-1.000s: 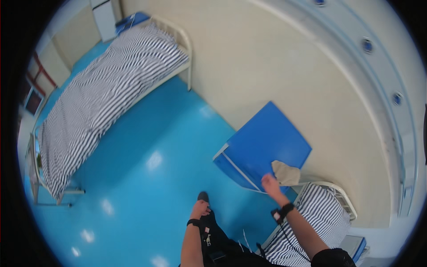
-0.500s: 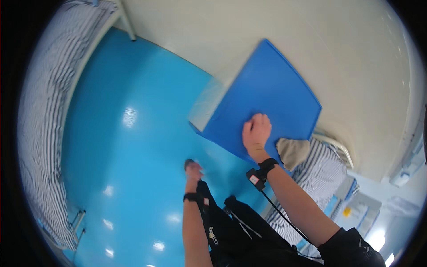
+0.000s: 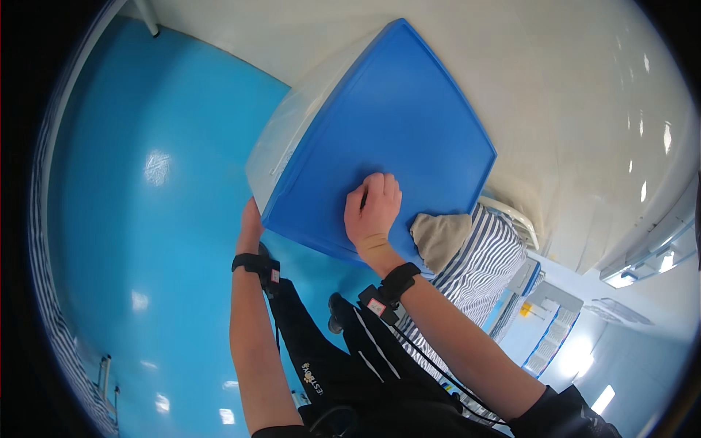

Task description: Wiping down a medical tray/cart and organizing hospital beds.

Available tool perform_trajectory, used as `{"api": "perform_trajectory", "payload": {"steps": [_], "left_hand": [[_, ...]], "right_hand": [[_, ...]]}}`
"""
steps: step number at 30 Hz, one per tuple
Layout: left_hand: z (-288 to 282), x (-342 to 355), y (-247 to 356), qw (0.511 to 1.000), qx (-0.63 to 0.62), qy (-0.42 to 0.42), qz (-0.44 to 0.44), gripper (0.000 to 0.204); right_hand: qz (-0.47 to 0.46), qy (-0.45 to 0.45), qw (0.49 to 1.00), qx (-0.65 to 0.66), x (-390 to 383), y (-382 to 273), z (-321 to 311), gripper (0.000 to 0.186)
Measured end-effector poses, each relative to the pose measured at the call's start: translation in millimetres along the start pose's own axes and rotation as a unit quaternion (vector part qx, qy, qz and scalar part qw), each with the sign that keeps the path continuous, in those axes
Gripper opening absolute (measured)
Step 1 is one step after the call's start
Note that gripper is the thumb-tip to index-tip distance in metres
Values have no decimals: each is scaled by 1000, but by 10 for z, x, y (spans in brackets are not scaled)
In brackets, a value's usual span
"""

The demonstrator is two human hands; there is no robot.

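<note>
A bedside cabinet with a blue top [image 3: 409,109] and pale side [image 3: 285,146] fills the upper middle. My right hand [image 3: 372,208] rests on the top near its near edge, fingers curled and pressed together; whatever is inside them is hidden. My left hand [image 3: 250,219] is at the cabinet's lower left corner, its fingers hidden by it. A crumpled grey-beige cloth [image 3: 440,237] lies at the top's near right corner, just right of my right hand. Dark straps with small boxes are on both wrists.
A bed with striped bedding [image 3: 493,259] is right of the cabinet. Another bed's edge [image 3: 57,321] curves down the left rim, its metal legs at lower left. A cream wall [image 3: 555,87] is behind the cabinet; blue floor [image 3: 161,219] lies left, with my legs below.
My view has come closer to the cabinet. My right hand has come onto the blue top; my left hand has moved up and left to the cabinet's corner, its fingers now hidden.
</note>
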State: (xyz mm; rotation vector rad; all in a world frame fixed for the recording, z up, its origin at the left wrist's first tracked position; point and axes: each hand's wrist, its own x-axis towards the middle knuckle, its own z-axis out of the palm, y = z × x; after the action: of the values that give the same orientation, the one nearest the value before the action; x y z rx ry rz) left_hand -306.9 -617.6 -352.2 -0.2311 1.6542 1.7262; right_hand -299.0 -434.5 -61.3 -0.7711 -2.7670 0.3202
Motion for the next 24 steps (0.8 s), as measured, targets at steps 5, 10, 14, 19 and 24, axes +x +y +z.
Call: {"api": "perform_trajectory", "payload": {"steps": [5, 10, 14, 19, 24], "left_hand": [[-288, -308, 99, 989, -72, -23, -124, 32], [200, -1019, 454, 969, 64, -44, -234, 19], [-400, -1717, -180, 975, 210, -21, -76, 17], [-514, -2484, 108, 948, 133, 72, -279, 16], [-686, -3318, 415, 950, 94, 169, -246, 15]], "right_hand": [[-18, 16, 1000, 11, -60, -166, 68, 5], [-27, 32, 999, -28, 5, 67, -21, 6], [-36, 39, 999, -6, -40, -139, 53, 6], [-35, 47, 998, -18, 16, -45, 25, 7], [-47, 79, 995, -21, -24, -165, -56, 10]]}}
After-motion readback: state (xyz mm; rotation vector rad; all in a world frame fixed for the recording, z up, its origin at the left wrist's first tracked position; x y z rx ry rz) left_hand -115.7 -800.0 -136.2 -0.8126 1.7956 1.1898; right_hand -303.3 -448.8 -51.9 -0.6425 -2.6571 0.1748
